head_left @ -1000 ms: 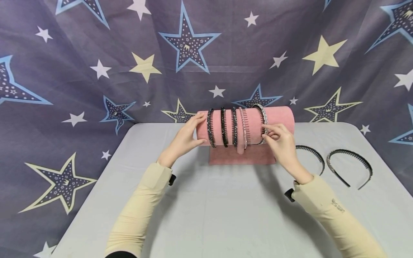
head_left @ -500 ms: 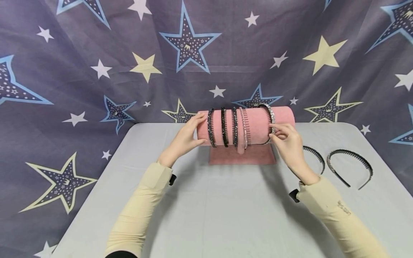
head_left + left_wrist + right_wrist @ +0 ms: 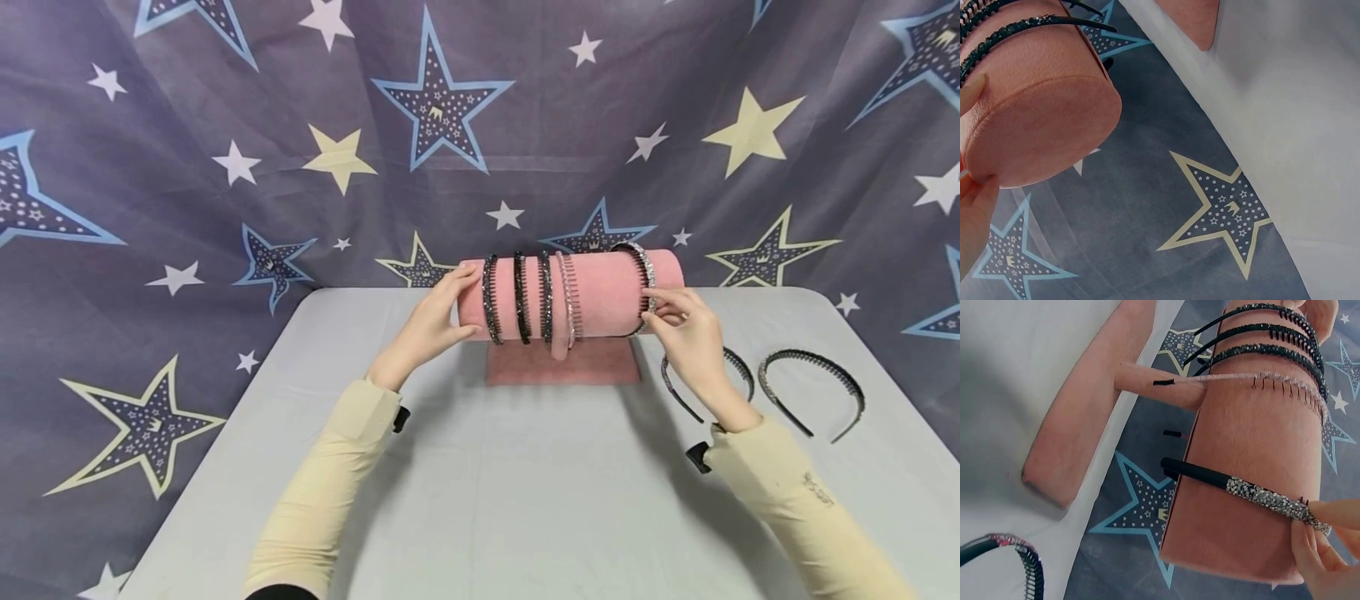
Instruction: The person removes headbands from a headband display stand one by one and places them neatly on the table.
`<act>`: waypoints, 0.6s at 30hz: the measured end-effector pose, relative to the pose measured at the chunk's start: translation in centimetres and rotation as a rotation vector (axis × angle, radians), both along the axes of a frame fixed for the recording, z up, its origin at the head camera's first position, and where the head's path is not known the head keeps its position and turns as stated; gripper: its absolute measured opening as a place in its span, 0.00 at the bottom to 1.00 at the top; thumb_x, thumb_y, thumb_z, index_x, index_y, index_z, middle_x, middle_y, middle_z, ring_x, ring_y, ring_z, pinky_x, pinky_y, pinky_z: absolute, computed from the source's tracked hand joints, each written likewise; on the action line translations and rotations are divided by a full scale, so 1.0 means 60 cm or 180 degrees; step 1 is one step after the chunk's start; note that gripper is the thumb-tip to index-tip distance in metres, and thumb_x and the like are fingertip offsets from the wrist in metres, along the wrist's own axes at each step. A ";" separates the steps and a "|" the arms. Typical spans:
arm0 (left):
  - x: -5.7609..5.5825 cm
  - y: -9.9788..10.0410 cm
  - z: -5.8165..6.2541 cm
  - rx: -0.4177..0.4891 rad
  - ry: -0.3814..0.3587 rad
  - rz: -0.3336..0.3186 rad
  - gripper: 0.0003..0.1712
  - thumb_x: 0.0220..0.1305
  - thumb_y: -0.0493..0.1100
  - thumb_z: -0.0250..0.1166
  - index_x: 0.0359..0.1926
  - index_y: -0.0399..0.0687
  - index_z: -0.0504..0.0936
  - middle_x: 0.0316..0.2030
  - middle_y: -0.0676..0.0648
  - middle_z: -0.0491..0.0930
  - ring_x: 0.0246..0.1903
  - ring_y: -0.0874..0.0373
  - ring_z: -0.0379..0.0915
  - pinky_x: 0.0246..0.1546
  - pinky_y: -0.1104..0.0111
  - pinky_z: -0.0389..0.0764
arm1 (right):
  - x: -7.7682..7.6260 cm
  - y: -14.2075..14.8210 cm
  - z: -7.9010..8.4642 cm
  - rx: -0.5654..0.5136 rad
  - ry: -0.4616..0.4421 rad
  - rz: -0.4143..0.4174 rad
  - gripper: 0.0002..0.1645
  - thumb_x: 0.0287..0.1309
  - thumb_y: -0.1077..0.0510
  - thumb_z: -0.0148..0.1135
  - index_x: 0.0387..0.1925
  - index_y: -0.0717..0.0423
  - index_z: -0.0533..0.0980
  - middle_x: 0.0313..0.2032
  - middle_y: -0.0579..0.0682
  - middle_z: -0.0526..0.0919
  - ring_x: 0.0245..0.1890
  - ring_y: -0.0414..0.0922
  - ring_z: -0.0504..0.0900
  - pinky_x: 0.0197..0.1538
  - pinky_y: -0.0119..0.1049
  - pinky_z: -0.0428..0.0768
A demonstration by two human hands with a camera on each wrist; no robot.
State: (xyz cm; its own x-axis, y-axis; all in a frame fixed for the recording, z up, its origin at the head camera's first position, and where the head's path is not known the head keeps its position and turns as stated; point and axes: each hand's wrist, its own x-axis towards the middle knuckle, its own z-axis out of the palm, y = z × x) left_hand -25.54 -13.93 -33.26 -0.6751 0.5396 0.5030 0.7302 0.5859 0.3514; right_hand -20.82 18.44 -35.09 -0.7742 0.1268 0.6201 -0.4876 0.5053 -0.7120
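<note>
A pink padded headband stand (image 3: 603,292) holds a horizontal roll on a short post and flat base. My left hand (image 3: 423,329) grips the roll's left end, thumb low and fingers higher up. Around the right part of the roll sits a headband with silver glitter (image 3: 1266,495). My right hand (image 3: 690,337) pinches its glittery band between thumb and fingers; its black tip (image 3: 1172,466) shows on the roll's underside. A pale pink toothed headband (image 3: 568,300) is at mid-roll, with several dark sparkly headbands (image 3: 519,296) left of it.
Two dark toothed headbands lie on the white-covered table (image 3: 480,500) at right: one (image 3: 738,367) partly behind my right hand, the other (image 3: 817,358) farther right. A purple star-patterned cloth (image 3: 300,100) hangs right behind the table.
My right hand has moved rightward along the roll, and the silver headband has shifted with it toward the right end. My left hand and the stand have stayed in place.
</note>
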 end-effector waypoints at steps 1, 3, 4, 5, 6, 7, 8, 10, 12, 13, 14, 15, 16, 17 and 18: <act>0.000 0.000 0.000 0.0002 0.0003 -0.0002 0.40 0.42 0.34 0.69 0.58 0.30 0.63 0.60 0.36 0.59 0.62 0.46 0.51 0.65 0.65 0.50 | 0.000 0.002 0.000 0.0000 -0.0006 -0.0016 0.16 0.43 0.76 0.59 0.39 0.69 0.77 0.31 0.59 0.75 0.27 0.27 0.72 0.35 0.14 0.74; 0.001 0.000 0.001 0.0004 0.0009 -0.0007 0.40 0.42 0.34 0.69 0.58 0.30 0.63 0.60 0.36 0.59 0.62 0.46 0.51 0.65 0.65 0.50 | 0.001 0.008 0.001 0.0009 -0.0019 -0.0048 0.16 0.43 0.75 0.59 0.39 0.69 0.78 0.31 0.58 0.74 0.27 0.27 0.72 0.35 0.14 0.74; 0.002 0.000 0.001 0.0008 0.0011 -0.0014 0.40 0.42 0.34 0.69 0.57 0.30 0.63 0.60 0.35 0.60 0.62 0.45 0.51 0.65 0.65 0.51 | 0.002 0.010 0.001 0.0025 -0.0024 -0.0070 0.16 0.43 0.75 0.59 0.39 0.68 0.78 0.31 0.57 0.75 0.27 0.28 0.73 0.36 0.14 0.75; 0.002 0.000 0.002 0.0013 0.0013 -0.0016 0.40 0.42 0.34 0.69 0.57 0.30 0.63 0.60 0.35 0.60 0.62 0.45 0.51 0.65 0.65 0.51 | 0.002 0.013 0.001 0.0042 -0.0031 -0.0089 0.16 0.43 0.75 0.59 0.39 0.68 0.78 0.31 0.57 0.75 0.27 0.29 0.73 0.36 0.14 0.75; 0.002 0.000 0.002 0.0015 0.0015 -0.0017 0.40 0.42 0.34 0.69 0.58 0.30 0.63 0.60 0.35 0.59 0.62 0.45 0.51 0.65 0.65 0.51 | 0.001 0.015 0.001 0.0051 -0.0041 -0.0097 0.16 0.43 0.75 0.59 0.39 0.67 0.78 0.31 0.56 0.75 0.27 0.30 0.73 0.36 0.14 0.75; 0.002 0.000 0.002 0.0012 0.0018 -0.0015 0.40 0.42 0.34 0.69 0.58 0.30 0.63 0.60 0.35 0.59 0.62 0.46 0.51 0.65 0.65 0.51 | 0.002 0.018 0.001 0.0065 -0.0049 -0.0102 0.16 0.43 0.75 0.59 0.39 0.67 0.78 0.30 0.56 0.75 0.27 0.32 0.74 0.36 0.15 0.75; 0.002 0.000 0.002 0.0014 0.0018 -0.0016 0.40 0.42 0.34 0.69 0.58 0.30 0.63 0.60 0.35 0.59 0.62 0.46 0.51 0.65 0.65 0.51 | 0.002 0.020 0.001 0.0068 -0.0057 -0.0105 0.16 0.43 0.74 0.59 0.39 0.67 0.78 0.30 0.55 0.75 0.27 0.33 0.74 0.36 0.15 0.75; 0.002 0.000 0.001 0.0016 0.0009 -0.0022 0.40 0.42 0.34 0.69 0.58 0.30 0.63 0.60 0.35 0.59 0.62 0.46 0.51 0.65 0.65 0.51 | 0.002 0.025 0.000 0.0066 -0.0067 -0.0107 0.16 0.44 0.75 0.59 0.39 0.67 0.78 0.30 0.55 0.75 0.28 0.35 0.75 0.37 0.15 0.75; 0.001 -0.001 0.000 0.0015 -0.0005 -0.0017 0.40 0.42 0.34 0.69 0.58 0.30 0.63 0.60 0.36 0.59 0.62 0.46 0.51 0.65 0.65 0.51 | 0.003 0.029 -0.001 0.0031 -0.0079 -0.0089 0.16 0.44 0.75 0.59 0.39 0.68 0.78 0.30 0.55 0.74 0.28 0.34 0.75 0.37 0.15 0.75; 0.001 -0.001 -0.001 0.0018 -0.0012 -0.0016 0.40 0.42 0.33 0.69 0.58 0.30 0.63 0.60 0.36 0.59 0.62 0.46 0.51 0.65 0.65 0.51 | 0.003 0.031 -0.001 0.0024 -0.0081 -0.0094 0.16 0.43 0.75 0.59 0.39 0.69 0.78 0.30 0.55 0.74 0.28 0.33 0.75 0.36 0.14 0.75; 0.001 -0.001 -0.001 0.0021 -0.0019 -0.0013 0.40 0.42 0.33 0.69 0.58 0.30 0.63 0.60 0.36 0.59 0.62 0.46 0.51 0.65 0.65 0.51 | 0.002 0.033 -0.001 0.0015 -0.0081 -0.0097 0.16 0.43 0.75 0.59 0.39 0.69 0.77 0.30 0.54 0.74 0.28 0.31 0.75 0.36 0.14 0.75; 0.001 -0.001 -0.001 0.0021 -0.0022 -0.0005 0.40 0.42 0.33 0.70 0.58 0.31 0.63 0.60 0.36 0.59 0.62 0.46 0.50 0.65 0.65 0.51 | 0.001 0.035 -0.002 0.0004 -0.0084 -0.0096 0.16 0.43 0.75 0.59 0.39 0.69 0.77 0.30 0.54 0.73 0.28 0.30 0.75 0.36 0.14 0.75; 0.001 -0.001 -0.001 0.0024 -0.0025 0.0003 0.40 0.42 0.33 0.70 0.58 0.31 0.63 0.60 0.36 0.59 0.62 0.46 0.50 0.65 0.65 0.51 | 0.001 0.037 -0.002 -0.0003 -0.0086 -0.0094 0.16 0.43 0.75 0.59 0.39 0.70 0.77 0.30 0.54 0.73 0.28 0.28 0.74 0.36 0.14 0.74; 0.001 -0.001 -0.001 0.0018 -0.0029 0.0010 0.40 0.42 0.33 0.70 0.58 0.31 0.63 0.61 0.36 0.59 0.62 0.46 0.50 0.65 0.65 0.51 | 0.000 0.040 -0.002 -0.0023 -0.0092 -0.0088 0.16 0.43 0.75 0.59 0.39 0.70 0.77 0.29 0.53 0.73 0.28 0.27 0.73 0.36 0.14 0.74; 0.001 -0.001 -0.001 0.0017 -0.0028 0.0013 0.40 0.42 0.33 0.70 0.58 0.31 0.63 0.61 0.36 0.59 0.63 0.46 0.50 0.65 0.65 0.51 | -0.001 0.042 -0.002 -0.0027 -0.0098 -0.0094 0.16 0.43 0.75 0.59 0.39 0.70 0.77 0.29 0.53 0.73 0.28 0.26 0.73 0.36 0.14 0.74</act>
State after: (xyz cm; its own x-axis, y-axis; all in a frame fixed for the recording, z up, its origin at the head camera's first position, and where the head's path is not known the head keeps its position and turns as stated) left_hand -25.50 -13.97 -33.31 -0.6816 0.5342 0.5000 0.7247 0.5870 0.3608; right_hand -20.87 20.93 -35.20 -0.7887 0.1552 0.5949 -0.4503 0.5130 -0.7308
